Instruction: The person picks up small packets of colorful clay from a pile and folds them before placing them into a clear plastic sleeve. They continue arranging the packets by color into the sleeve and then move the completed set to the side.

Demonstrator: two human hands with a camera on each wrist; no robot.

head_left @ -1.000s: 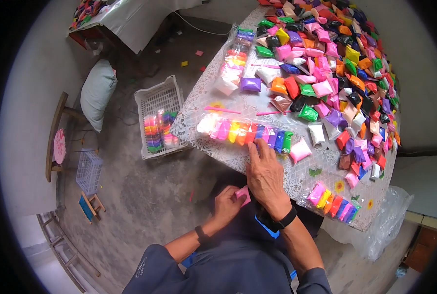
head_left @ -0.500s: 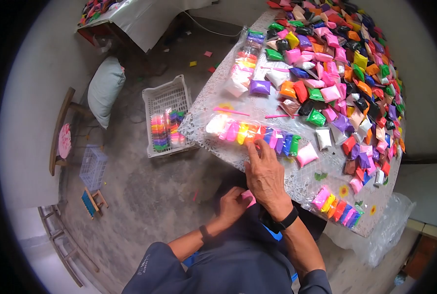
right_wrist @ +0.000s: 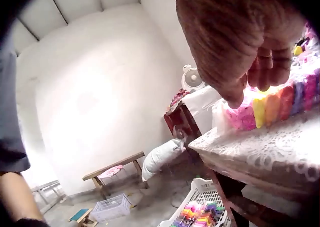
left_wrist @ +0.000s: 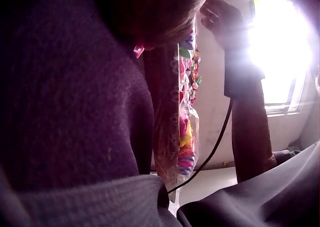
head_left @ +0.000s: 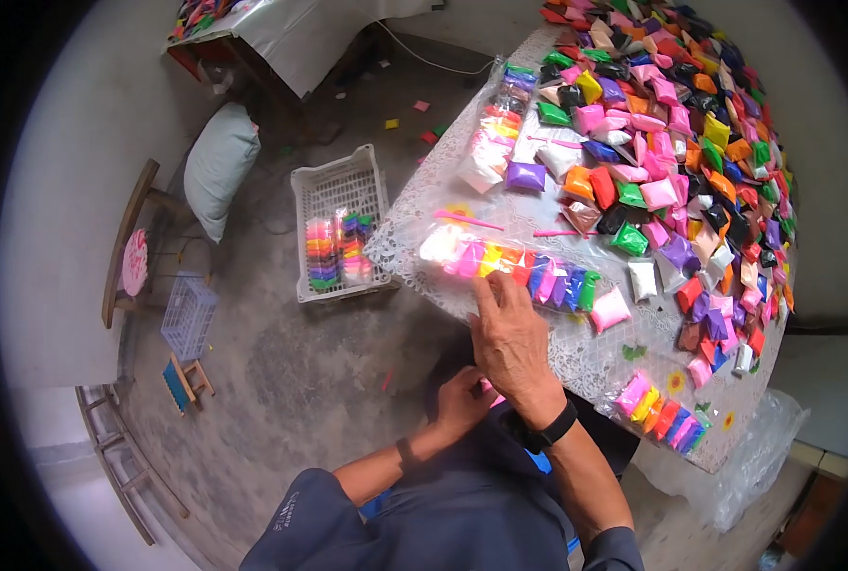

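Note:
Beside the table's front edge, my left hand [head_left: 464, 401] grips a small pink packet [head_left: 488, 385], which is mostly covered by the fingers. My right hand [head_left: 512, 343] reaches over the table, its fingertips touching a row of coloured packets [head_left: 545, 278] inside a clear plastic bag. White, pink, yellow, orange, red, blue, purple and green follow one another along this row. In the right wrist view the bent fingers [right_wrist: 270, 69] come down at the pink and yellow end. A loose pink packet [head_left: 611, 310] lies just past the green end.
A large heap of packets [head_left: 671, 124] covers the table's right side. Other filled bags lie at the back [head_left: 495, 133] and front right [head_left: 662, 411]. Pink sticks [head_left: 469, 221] lie behind the row. A white crate [head_left: 341, 176] with filled bags stands on the floor.
My right fingertips have shifted along the row from the blue and red packets toward the yellow and orange ones. The left hand has drawn nearer the right wrist, hiding more of its pink packet.

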